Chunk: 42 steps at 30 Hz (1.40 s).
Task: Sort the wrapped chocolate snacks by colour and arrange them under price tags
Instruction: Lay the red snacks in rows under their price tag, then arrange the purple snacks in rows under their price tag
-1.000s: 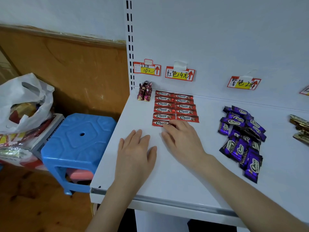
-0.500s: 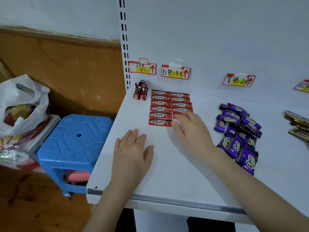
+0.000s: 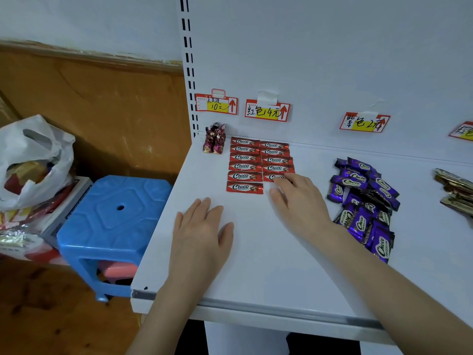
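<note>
Red Choco bars [image 3: 245, 166] lie in two neat columns on the white shelf [image 3: 256, 265], under the red price tag [image 3: 267, 111]. My right hand [image 3: 299, 201] lies flat, its fingertips touching the lowest red bar of the right column [image 3: 271, 177]. My left hand [image 3: 201, 231] rests flat on the shelf, holding nothing. A loose heap of purple Choco bars [image 3: 363, 201] lies to the right, under the purple price tag [image 3: 364, 122]. Dark red foil candies [image 3: 214, 139] stand under the leftmost tag [image 3: 217, 104].
Gold-wrapped bars [image 3: 454, 190] lie at the right edge under a partly seen tag [image 3: 463, 129]. A blue plastic stool [image 3: 112, 224] stands left of the shelf, with a white plastic bag [image 3: 33, 160] of goods beyond it. The shelf's front lip [image 3: 256, 303] runs below my wrists.
My right hand has slid from the left column's lowest red bar to the right column's lowest bar. The left hand stays flat on the shelf.
</note>
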Motion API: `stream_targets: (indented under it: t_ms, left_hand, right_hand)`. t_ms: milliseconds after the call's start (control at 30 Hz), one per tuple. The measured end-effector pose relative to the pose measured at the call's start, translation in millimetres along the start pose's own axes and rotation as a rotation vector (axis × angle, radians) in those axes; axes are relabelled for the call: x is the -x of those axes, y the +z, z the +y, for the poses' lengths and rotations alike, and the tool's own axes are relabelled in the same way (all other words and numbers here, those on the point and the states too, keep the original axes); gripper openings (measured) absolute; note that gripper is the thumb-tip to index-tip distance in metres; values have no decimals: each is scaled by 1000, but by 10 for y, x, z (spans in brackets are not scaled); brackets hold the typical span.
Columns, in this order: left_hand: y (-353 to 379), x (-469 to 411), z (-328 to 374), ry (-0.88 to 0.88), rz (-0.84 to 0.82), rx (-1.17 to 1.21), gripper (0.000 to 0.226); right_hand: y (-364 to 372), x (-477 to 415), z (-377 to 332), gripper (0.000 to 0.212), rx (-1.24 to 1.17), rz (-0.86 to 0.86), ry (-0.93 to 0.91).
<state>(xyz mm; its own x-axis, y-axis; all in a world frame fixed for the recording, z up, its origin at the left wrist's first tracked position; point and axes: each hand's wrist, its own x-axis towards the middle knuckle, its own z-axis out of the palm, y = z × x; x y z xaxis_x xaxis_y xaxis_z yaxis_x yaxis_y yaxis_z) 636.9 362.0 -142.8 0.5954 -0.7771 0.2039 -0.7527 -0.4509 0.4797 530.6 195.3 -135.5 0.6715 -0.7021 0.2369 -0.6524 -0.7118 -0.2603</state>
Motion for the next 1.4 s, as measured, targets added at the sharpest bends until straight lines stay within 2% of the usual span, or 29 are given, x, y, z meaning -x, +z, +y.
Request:
stream_targets:
  t_ms: [567,667,833,900,1000,1100,1267,1400]
  left_hand:
    - [-15,-41,-3,-8,-78,-72,45]
    - [-42,-18,20,55,-35,-46,36]
    - [-70,130,214,269,70,40,16]
    - [-27,198,392,295,5,101,30]
    - [173,295,785,310,-195,198,65]
    - [413,269,1213,348,-319,173,93]
    - [798,5,1627,270,-338,41,121]
    - [996,-244,1792,219,-328,-74,128]
  right_hand:
    - [-81,59,-25,31,17,67,-25]
    - [-228,173,1,26,-36,52,-28]
    - [-633,637,351,19,-131,38,3]
    - [-789,827,581,17,-135,62,67]
    - [-968,984,1038,23,-152,116,205]
    - [-1026,943,1426,26,-228,159,314]
    - [-890,559,1835,35,-261,93,314]
    - [-772,135,1977,40,-280,-6,267]
